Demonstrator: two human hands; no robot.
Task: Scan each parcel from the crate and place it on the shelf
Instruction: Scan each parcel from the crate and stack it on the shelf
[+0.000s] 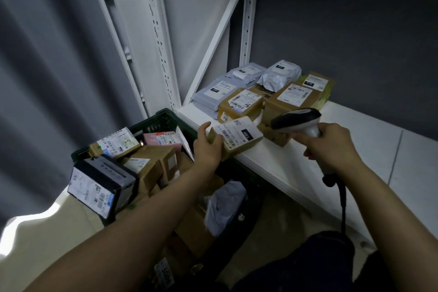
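Currently: one parcel in hand, scanner alongside
Item: small tan parcel (pixel 237 136), white label up, gripped at its near end by my left hand (pixel 206 147) with fingers curled round it, over the front edge of the white shelf (pixel 331 173); whether it rests on the board I cannot tell. My right hand (pixel 331 147) is closed round the grip of the scanner (pixel 296 118), head pointing left toward the parcel, black cable (pixel 342 199) hanging below. Shelved behind: grey mailers (pixel 213 95) and brown boxes (pixel 291 99), bunched together. Dark green crate (pixel 161 123) left of the shelf, heaped with cartons, among them a black box (pixel 102 187) and a pink box (pixel 161 138)
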